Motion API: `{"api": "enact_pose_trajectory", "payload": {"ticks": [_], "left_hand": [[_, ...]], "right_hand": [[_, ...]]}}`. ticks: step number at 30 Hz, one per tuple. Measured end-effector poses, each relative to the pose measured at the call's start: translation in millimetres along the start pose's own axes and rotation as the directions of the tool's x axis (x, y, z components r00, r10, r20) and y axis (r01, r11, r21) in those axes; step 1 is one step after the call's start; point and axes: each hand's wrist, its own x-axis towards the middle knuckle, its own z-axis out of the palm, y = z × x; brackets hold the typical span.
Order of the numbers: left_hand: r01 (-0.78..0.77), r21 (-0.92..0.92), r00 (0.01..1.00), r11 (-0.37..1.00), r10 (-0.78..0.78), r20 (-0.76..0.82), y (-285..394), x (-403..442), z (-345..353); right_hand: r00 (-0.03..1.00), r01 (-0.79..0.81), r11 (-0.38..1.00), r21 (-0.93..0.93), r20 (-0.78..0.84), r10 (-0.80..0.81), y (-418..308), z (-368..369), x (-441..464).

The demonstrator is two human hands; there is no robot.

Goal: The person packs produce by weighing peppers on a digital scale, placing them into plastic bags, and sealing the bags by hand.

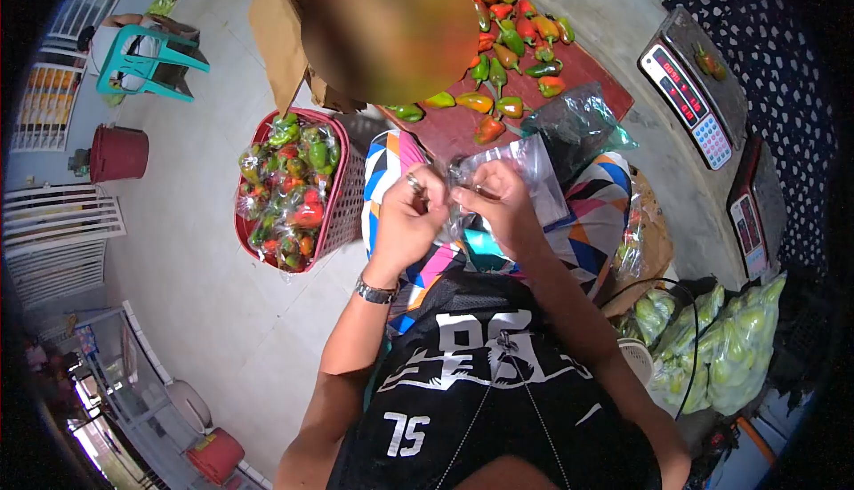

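Observation:
My left hand (409, 227), with a ring and a wristwatch, has its fingers pinched on a clear plastic bag (453, 223) in front of my lap. Close beside it, my right hand (503, 210) pinches the same thin plastic. What is inside that bag, if anything, I cannot make out. More clear plastic bags (545, 178) lie on my lap beyond the right hand. Just past them, loose red, orange and green peppers (508, 38) are spread on a dark red board (598, 76). A dark, see-through plastic bag (583, 121) rests at the board's near edge.
A pink basket (342, 196) of bagged peppers stands at my left. Two digital scales (685, 103) are on the right, one bearing a pepper (710, 62). Bags of green vegetables (734, 348) sit lower right. A cardboard box (276, 32) and a teal chair (147, 58) are farther off.

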Motion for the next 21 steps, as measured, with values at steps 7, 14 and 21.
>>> {"api": "enact_pose_trajectory", "payload": {"ticks": [7,14,21], "left_hand": [[-0.307,0.603,0.947,0.736,0.298,0.118,42,9,-38],[-0.188,0.973,0.980,0.135,0.091,0.177,83,31,-28],[0.070,0.947,0.961,0.315,0.233,-0.148,145,14,-38]], "right_hand": [[0.762,0.622,0.422,-0.659,0.387,-0.518,-56,-16,8],[0.818,0.471,0.061,-0.880,0.410,-0.404,-86,16,7],[0.498,0.585,-0.182,-0.790,0.527,-0.689,-174,65,13]]}}
